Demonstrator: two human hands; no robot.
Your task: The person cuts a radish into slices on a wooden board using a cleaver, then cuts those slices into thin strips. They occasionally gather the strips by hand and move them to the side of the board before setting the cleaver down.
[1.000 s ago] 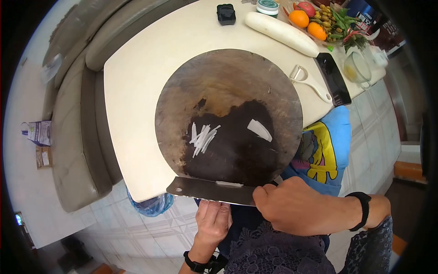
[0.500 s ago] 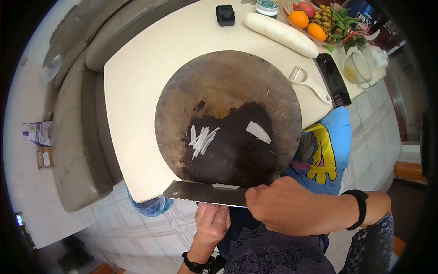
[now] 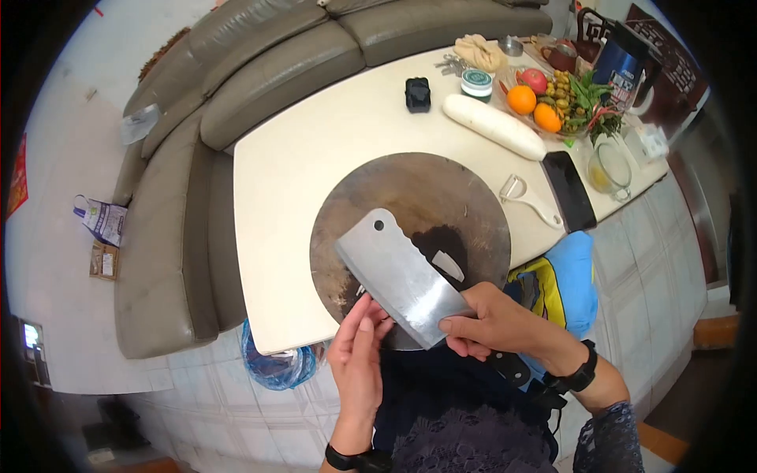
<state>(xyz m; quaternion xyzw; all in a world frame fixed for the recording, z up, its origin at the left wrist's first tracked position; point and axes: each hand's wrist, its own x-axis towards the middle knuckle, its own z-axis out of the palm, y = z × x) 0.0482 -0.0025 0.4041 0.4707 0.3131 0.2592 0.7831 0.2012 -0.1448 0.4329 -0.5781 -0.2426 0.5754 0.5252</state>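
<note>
A broad steel cleaver (image 3: 406,276) is held by its dark handle in my right hand (image 3: 489,319), over the round wooden chopping board (image 3: 410,181). Its flat side faces me and the holed tip points up and left. My left hand (image 3: 359,351) is at the blade's lower left edge, fingers extended, fingertips right at the metal. Just above those fingertips, a bit of the white strips (image 3: 360,290) shows; the blade hides the others. A white slice (image 3: 448,266) lies on the dark wet patch, right of the blade.
Beyond the board lie a long white radish (image 3: 494,126), a peeler (image 3: 532,203) and a black phone (image 3: 569,189). A fruit bowl with oranges (image 3: 521,100) and a glass cup (image 3: 609,169) stand at the far right. A blue bag (image 3: 276,363) hangs at the table's near left edge.
The cleaver has turned from lying level at the board's near edge to slanting up over the board. The white strip no longer shows on it. My left hand has risen beside the blade.
</note>
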